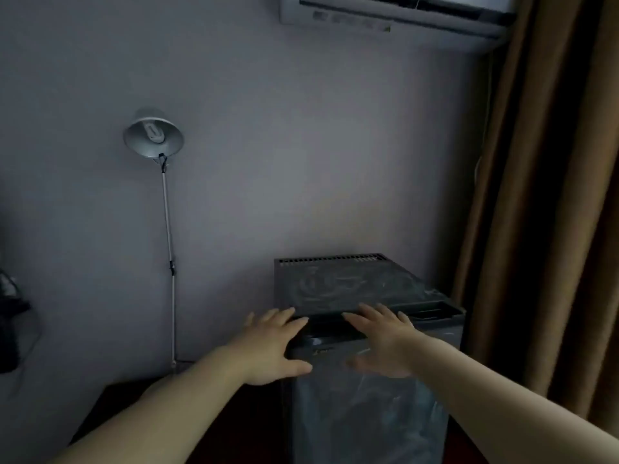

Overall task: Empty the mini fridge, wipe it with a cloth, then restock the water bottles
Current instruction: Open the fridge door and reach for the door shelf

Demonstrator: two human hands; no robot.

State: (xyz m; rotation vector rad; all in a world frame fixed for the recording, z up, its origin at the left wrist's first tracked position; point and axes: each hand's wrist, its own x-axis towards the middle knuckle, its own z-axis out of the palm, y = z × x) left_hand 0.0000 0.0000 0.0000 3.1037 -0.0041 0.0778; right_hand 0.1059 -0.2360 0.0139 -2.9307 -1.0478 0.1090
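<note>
A dark grey mini fridge (351, 283) stands against the wall, its door (368, 413) facing me and closed, with a shiny film over the front. My left hand (271, 343) reaches to the door's upper left corner, fingers straight and spread, thumb low against the front. My right hand (382, 339) is stretched out over the recessed handle strip at the top of the door, fingers straight. Neither hand holds anything. No water bottles or cloth are in view.
A floor lamp (154, 137) on a thin pole stands left of the fridge. A brown curtain (542, 212) hangs close on the right. An air conditioner (395, 15) is mounted high on the wall. Dark objects sit at the far left edge (10, 329).
</note>
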